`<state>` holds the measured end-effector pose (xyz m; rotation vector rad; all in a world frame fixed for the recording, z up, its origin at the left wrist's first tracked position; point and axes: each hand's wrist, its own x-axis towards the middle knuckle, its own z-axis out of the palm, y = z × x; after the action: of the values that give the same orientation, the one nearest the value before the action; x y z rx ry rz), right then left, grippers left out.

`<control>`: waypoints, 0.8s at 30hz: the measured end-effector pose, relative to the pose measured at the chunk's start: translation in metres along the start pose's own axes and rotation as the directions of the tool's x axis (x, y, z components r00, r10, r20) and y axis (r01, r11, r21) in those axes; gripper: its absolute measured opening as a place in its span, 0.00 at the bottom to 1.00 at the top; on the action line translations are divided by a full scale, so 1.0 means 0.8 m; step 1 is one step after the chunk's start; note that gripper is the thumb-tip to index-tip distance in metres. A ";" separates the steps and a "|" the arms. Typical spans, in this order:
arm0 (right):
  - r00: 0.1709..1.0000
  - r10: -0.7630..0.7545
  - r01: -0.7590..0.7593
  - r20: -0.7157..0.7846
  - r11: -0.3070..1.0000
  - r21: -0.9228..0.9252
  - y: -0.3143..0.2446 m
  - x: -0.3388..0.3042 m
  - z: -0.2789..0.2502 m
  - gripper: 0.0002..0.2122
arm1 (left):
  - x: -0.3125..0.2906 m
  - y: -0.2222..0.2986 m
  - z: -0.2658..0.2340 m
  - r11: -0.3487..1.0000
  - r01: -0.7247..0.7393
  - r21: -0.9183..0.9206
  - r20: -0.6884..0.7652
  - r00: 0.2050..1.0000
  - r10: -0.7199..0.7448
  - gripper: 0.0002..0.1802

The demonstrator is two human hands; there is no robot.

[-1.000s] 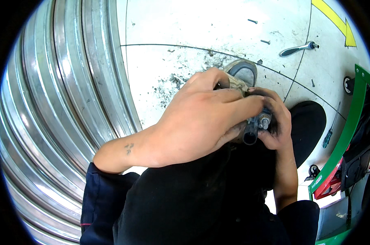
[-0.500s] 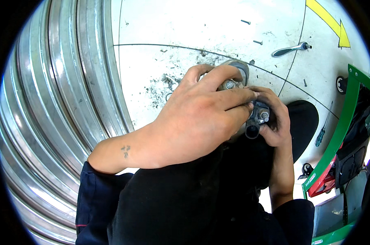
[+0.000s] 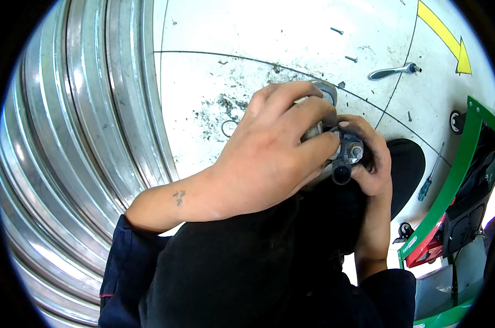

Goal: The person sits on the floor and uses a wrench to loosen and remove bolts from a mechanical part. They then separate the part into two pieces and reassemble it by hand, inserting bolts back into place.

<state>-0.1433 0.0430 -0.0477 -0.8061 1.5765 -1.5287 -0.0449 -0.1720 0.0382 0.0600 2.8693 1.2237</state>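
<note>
Between my hands, above my black-clothed lap, is a dirty metal and black mechanical part (image 3: pixel 347 154). It has a bolt stud with a nut and a round black open-ended tube facing me. From the left, my left hand (image 3: pixel 277 147) reaches over it with fingers bent and pressed on its top. My right hand (image 3: pixel 374 156) is curled around its right side, the thumb near the tube and the fingertips at the far edge. A rounded grey metal piece (image 3: pixel 327 93) shows just beyond my left fingers. My left hand hides much of the part, so its exact kind is unclear.
On the pale tiled floor lie a ratchet wrench (image 3: pixel 394 71), loose bolts (image 3: pixel 336 30), a screwdriver (image 3: pixel 425 188) and a thin dark ring (image 3: pixel 229 129) among black grime. A ribbed metal shutter (image 3: pixel 89 109) fills the left. At right stands a green-framed wheeled cart (image 3: pixel 450 191).
My left fingers have shifted on the part and now cover the nut that showed between them. The ring on the floor is more exposed. The view has moved slightly.
</note>
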 end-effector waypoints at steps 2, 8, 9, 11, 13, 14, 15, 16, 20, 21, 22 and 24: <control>0.999 -0.044 0.043 -0.020 0.999 -0.029 0.006 -0.004 0.006 0.34 | -0.003 -0.001 0.003 1.000 0.003 0.014 -0.014 1.000 -0.003 0.17; 0.993 -0.114 0.115 0.023 0.992 -0.058 0.001 -0.005 0.008 0.32 | 0.000 -0.009 -0.005 0.988 -0.086 -0.126 0.035 0.995 0.091 0.15; 0.992 -0.122 0.122 0.017 0.991 -0.055 0.002 -0.006 0.008 0.32 | -0.001 -0.012 -0.003 0.987 -0.112 -0.116 0.024 0.993 0.116 0.15; 0.992 -0.128 0.128 0.014 0.990 -0.058 0.004 -0.005 0.008 0.32 | -0.002 -0.014 -0.003 0.985 -0.129 -0.114 0.024 0.991 0.132 0.15; 0.992 -0.128 0.129 0.019 0.990 -0.062 0.003 -0.004 0.005 0.32 | 0.001 -0.014 -0.008 0.986 -0.110 -0.129 0.047 0.992 0.117 0.15; 0.991 -0.134 0.135 0.022 0.989 -0.060 0.004 -0.003 0.004 0.33 | 0.002 -0.013 -0.009 0.988 -0.090 -0.126 0.068 0.993 0.099 0.16; 0.991 -0.130 0.131 0.013 0.991 -0.042 0.005 -0.004 0.004 0.33 | 0.003 -0.011 -0.009 0.990 -0.071 -0.123 0.089 0.993 0.082 0.17; 0.992 -0.125 0.125 0.004 0.992 -0.023 0.005 -0.005 0.005 0.33 | 0.003 -0.009 -0.008 0.992 -0.052 -0.119 0.110 0.992 0.065 0.17; 0.992 -0.066 0.070 -0.105 0.997 0.032 0.003 -0.010 0.013 0.33 | 0.004 0.007 0.006 0.999 0.017 0.033 -0.006 1.000 -0.017 0.19; 0.990 -0.052 0.057 -0.135 0.998 0.034 0.003 -0.010 0.015 0.33 | 0.004 0.005 0.011 0.998 0.013 0.061 -0.049 0.999 -0.010 0.19; 0.986 -0.039 0.045 -0.164 0.998 0.037 0.003 -0.009 0.017 0.34 | 0.005 0.003 0.014 0.996 0.011 0.088 -0.092 0.996 -0.003 0.19; 0.982 -0.007 0.019 -0.187 0.998 0.061 0.004 -0.009 0.020 0.34 | 0.011 -0.007 0.013 0.997 -0.040 0.069 -0.079 0.996 0.045 0.19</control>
<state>-0.1259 0.0415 -0.0495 -0.6541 1.6512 -1.6957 -0.0537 -0.1680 0.0268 0.0753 2.9933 1.1617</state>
